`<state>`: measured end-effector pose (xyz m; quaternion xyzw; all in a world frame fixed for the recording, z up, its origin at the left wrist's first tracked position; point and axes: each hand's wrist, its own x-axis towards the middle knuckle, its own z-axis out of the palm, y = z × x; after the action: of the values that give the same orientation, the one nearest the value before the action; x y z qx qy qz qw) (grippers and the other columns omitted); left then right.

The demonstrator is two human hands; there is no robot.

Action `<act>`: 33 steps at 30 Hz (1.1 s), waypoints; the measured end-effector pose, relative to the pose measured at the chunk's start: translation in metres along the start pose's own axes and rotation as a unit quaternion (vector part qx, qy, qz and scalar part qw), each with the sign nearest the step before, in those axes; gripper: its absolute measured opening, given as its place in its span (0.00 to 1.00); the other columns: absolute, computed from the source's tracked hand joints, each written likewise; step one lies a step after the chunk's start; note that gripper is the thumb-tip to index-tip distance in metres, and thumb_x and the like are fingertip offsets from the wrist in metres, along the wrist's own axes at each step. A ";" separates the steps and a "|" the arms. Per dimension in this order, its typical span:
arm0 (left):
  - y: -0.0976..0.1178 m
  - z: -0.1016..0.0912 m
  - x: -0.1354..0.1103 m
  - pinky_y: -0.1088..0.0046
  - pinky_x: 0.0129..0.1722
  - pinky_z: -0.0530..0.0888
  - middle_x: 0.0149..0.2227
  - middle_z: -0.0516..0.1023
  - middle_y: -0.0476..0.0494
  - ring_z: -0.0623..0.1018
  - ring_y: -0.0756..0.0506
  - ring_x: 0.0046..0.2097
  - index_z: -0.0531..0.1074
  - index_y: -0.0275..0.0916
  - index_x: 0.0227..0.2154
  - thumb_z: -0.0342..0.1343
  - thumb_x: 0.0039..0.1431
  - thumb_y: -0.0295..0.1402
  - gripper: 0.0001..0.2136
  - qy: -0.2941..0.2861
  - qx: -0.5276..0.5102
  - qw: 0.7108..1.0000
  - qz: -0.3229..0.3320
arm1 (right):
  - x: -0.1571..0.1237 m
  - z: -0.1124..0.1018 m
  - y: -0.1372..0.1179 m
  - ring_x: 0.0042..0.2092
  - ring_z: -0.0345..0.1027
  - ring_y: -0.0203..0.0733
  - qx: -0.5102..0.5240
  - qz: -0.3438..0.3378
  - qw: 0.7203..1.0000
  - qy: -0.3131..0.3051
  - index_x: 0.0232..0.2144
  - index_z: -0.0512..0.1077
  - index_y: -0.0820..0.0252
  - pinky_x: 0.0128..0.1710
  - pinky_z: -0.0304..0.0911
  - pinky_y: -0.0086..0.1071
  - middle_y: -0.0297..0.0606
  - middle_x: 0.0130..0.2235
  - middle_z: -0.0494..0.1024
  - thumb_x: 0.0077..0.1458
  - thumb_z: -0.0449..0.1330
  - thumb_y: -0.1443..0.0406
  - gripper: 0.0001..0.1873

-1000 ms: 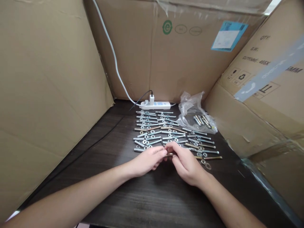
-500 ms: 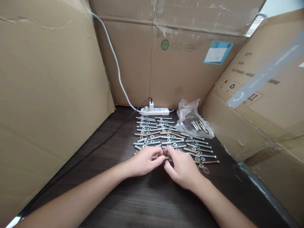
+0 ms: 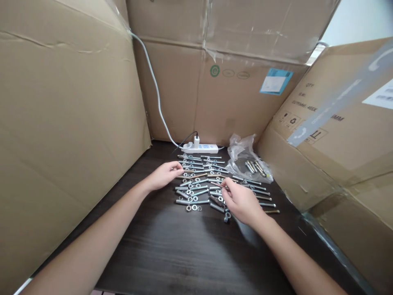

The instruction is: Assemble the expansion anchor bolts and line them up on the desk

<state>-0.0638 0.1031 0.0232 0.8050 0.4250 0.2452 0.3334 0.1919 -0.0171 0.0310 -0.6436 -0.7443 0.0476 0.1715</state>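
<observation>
My left hand (image 3: 166, 175) is closed in a pinch at the left edge of the rows of hardware. From its fingertips a short yellowish metal sleeve (image 3: 188, 171) sticks out to the right. Over the right part of the rows, my right hand (image 3: 242, 200) pinches a thin bolt (image 3: 216, 185) that points left. Beneath and between the hands lie silvery and brassy bolts (image 3: 196, 202), loose sleeves (image 3: 217, 207), washers (image 3: 194, 207) and nuts (image 3: 189, 208). My right hand hides some of the pieces under it.
A clear plastic bag (image 3: 241, 147) with several assembled anchor bolts (image 3: 255, 167) lies at the back right. Behind the rows is a white power strip (image 3: 202, 148) with a plug and cables. Cardboard walls (image 3: 172, 94) enclose the dark table (image 3: 172, 250) on three sides.
My hands were together at the front of the rows and have moved apart. The left went left and away from me, and the right shifted slightly right. The view tilted up a little.
</observation>
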 end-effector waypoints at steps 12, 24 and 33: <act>-0.074 -0.033 0.009 0.74 0.28 0.60 0.29 0.74 0.49 0.71 0.47 0.31 0.70 0.43 0.34 0.49 0.59 0.41 0.09 0.151 0.187 0.962 -0.126 | 0.119 0.027 -0.060 0.45 0.69 0.44 -0.095 -0.051 0.994 -0.036 0.35 0.76 0.57 0.42 0.60 0.32 0.41 0.42 0.76 0.59 0.51 0.62 0.14; -0.104 -0.037 0.033 0.72 0.36 0.67 0.40 0.78 0.48 0.76 0.44 0.41 0.71 0.47 0.39 0.48 0.59 0.38 0.09 0.179 0.256 0.935 -0.168 | 0.195 0.088 -0.106 0.44 0.73 0.49 -0.116 0.019 0.991 -0.056 0.41 0.76 0.60 0.40 0.65 0.36 0.48 0.42 0.79 0.55 0.52 0.62 0.16; -0.108 -0.037 0.034 0.69 0.37 0.67 0.40 0.77 0.45 0.75 0.42 0.42 0.69 0.43 0.39 0.48 0.58 0.34 0.08 0.191 0.273 0.932 -0.145 | 0.203 0.100 -0.122 0.45 0.73 0.49 -0.126 -0.007 0.991 -0.053 0.41 0.75 0.62 0.42 0.64 0.35 0.48 0.42 0.79 0.55 0.55 0.60 0.16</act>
<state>-0.1278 0.1896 -0.0293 0.7327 0.6430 0.2181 0.0452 0.0222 0.1751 0.0125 -0.6517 -0.7567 -0.0139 0.0500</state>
